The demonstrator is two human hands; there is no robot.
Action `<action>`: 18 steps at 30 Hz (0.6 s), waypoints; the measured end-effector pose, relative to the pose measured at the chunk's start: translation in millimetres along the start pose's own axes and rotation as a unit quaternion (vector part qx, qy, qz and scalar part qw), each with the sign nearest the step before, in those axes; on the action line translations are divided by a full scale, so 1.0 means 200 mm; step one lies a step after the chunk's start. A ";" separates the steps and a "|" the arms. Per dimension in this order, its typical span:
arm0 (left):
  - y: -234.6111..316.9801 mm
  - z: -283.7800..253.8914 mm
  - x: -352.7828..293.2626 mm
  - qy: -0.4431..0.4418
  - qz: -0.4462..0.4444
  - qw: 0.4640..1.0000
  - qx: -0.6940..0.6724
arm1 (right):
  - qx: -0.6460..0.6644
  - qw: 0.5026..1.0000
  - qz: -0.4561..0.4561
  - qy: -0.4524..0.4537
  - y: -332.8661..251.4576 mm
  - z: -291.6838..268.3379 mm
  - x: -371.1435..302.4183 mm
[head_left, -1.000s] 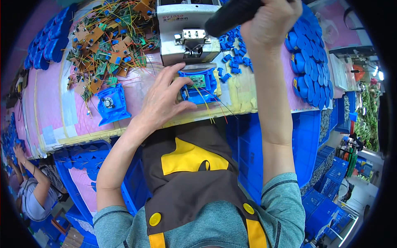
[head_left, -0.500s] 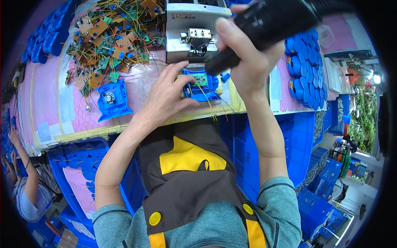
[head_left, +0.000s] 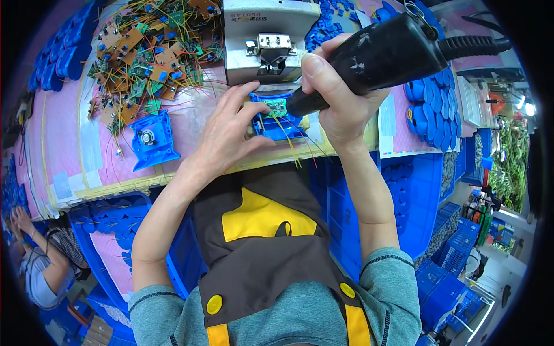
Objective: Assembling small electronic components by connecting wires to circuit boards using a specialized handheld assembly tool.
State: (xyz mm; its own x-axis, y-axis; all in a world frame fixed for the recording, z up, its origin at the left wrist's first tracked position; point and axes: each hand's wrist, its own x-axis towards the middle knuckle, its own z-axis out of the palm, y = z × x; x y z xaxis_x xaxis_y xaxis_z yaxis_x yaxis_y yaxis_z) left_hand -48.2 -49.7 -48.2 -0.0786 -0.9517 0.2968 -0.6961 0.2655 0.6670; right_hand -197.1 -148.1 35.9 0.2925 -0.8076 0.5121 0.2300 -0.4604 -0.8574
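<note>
A black electric screwdriver [head_left: 375, 55] is gripped in my right hand [head_left: 344, 101], its body slanting down to the left. Its nose reaches the right end of a small green circuit board [head_left: 274, 108]; the tip itself is hidden. That board sits in an open blue plastic housing [head_left: 282, 132] near the table's front edge, with thin yellow, red and dark wires trailing out toward me. My left hand [head_left: 226, 128] steadies the housing at its left side, thumb and fingers curled around that edge. Farther left lies a blue housing half [head_left: 151, 140] with a round speaker-like part.
Behind the housing stands a grey metal screw feeder [head_left: 262, 34]. A heap of wired circuit boards [head_left: 153, 57] covers the back left. Stacked blue casings [head_left: 430, 109] line the right. Blue bins [head_left: 412, 219] sit below the table edge. Another person's hand [head_left: 23, 222] works at far left.
My right hand has brought the screwdriver down and nearer, so its nose is now at the board's right end. My left hand stays on the housing.
</note>
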 end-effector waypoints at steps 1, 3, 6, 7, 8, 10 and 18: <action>0.00 0.00 0.00 0.000 -0.001 1.000 -0.001 | 0.009 1.000 0.001 -0.008 0.01 0.00 0.00; 0.00 0.00 0.00 -0.001 -0.002 1.000 -0.003 | 0.003 1.000 0.008 -0.016 0.01 0.00 0.00; 0.00 0.00 0.01 -0.003 -0.003 1.000 -0.006 | -0.009 1.000 0.012 -0.026 0.01 0.00 -0.01; 0.00 0.00 0.01 -0.004 -0.006 1.000 -0.005 | -0.013 0.999 0.009 -0.030 0.01 0.01 -0.02; 0.00 0.00 0.01 -0.005 -0.007 1.000 -0.005 | -0.013 0.999 0.011 -0.030 0.01 0.00 -0.02; 0.00 0.00 0.00 0.001 -0.006 1.000 0.005 | -0.024 0.999 -0.001 -0.041 0.01 0.00 -0.03; 0.00 -0.01 0.00 0.001 0.001 1.000 -0.008 | -0.027 0.999 0.008 -0.016 -0.01 -0.01 -0.01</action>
State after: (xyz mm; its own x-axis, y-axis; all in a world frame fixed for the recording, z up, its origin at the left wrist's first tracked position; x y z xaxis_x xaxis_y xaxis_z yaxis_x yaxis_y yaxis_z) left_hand -47.0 -49.5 -47.1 -0.0785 -0.9509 0.2993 -0.6845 0.2696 0.6773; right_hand -200.0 -146.3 35.5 0.3261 -0.8025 0.4997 0.1747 -0.4683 -0.8661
